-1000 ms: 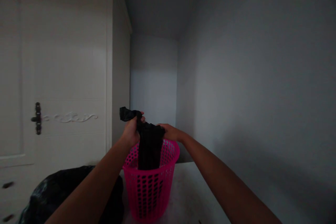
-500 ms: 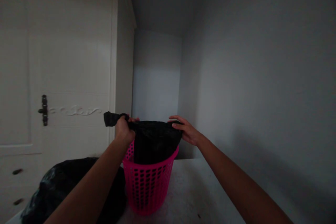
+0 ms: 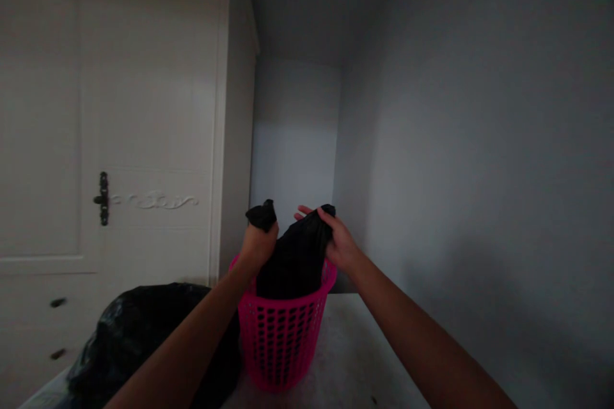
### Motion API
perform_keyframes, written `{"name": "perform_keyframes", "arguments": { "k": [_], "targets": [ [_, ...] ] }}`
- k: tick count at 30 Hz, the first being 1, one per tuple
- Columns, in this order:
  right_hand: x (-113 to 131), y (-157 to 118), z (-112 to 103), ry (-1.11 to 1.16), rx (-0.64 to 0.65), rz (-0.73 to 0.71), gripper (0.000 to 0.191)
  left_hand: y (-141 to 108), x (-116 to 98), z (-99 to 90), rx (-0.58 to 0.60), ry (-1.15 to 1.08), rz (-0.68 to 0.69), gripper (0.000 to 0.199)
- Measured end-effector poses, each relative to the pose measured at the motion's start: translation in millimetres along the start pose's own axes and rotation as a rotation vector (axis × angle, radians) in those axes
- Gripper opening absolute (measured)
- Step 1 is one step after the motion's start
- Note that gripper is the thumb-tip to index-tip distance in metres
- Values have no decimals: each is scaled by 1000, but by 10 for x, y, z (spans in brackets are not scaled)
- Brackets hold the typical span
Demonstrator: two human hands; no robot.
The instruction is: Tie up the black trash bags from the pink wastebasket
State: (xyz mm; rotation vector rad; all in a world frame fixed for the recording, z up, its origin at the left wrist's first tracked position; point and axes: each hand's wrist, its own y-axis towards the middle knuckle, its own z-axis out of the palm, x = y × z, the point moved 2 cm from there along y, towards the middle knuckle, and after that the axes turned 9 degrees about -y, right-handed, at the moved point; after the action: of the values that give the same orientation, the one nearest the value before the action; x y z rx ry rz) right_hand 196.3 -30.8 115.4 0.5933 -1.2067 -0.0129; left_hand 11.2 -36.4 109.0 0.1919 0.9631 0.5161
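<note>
black bag (image 3: 295, 259): between hands, hanging into pink basket (image 3: 288, 304) | left hand (image 3: 259, 245): clenched on bag | right hand (image 3: 342, 246): pinching bag

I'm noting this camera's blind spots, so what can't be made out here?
Head view:
Pink basket: inside bottom, hidden by its front wall and the held black plastic.
Left hand: most fingers, hidden behind the hand itself.
Larger dark bag: partly hidden by the left forearm, cut off by the bottom edge.
Dark speck on the white surface: too small to identify.
</note>
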Motion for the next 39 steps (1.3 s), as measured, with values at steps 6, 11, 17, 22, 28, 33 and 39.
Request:
{"name": "perform_keyframes", "arguments": {
  "k": [6, 11, 17, 22, 28, 33, 39],
  "targets": [
    [-243, 290, 261, -28, -228, 130, 42, -98, 162, 54, 12, -26, -84, 20],
    [-333, 368, 241, -75, -226, 208, 31, -145, 45, -52, 65, -45, -101, 47],
    [-389, 296, 325, -142, -186, 123, 29, -195, 46, -10, 176, -5, -239, 75],
    [-449, 309, 277, -149, -235, 17, 40, -226, 55, 39, 149, -8, -230, 52],
    [-487, 293, 298, -118, -149, 7, 34, -314, 0, 39, 279, 41, -356, 49],
    [-411, 171, 403, -81, 112, 180, 41, -266, -4, -20, 238, 62, -320, 66],
    [-400, 77, 403, -254, 220, 93, 56, -188, 101, -96, 190, 60, -244, 67]
  ]
}}
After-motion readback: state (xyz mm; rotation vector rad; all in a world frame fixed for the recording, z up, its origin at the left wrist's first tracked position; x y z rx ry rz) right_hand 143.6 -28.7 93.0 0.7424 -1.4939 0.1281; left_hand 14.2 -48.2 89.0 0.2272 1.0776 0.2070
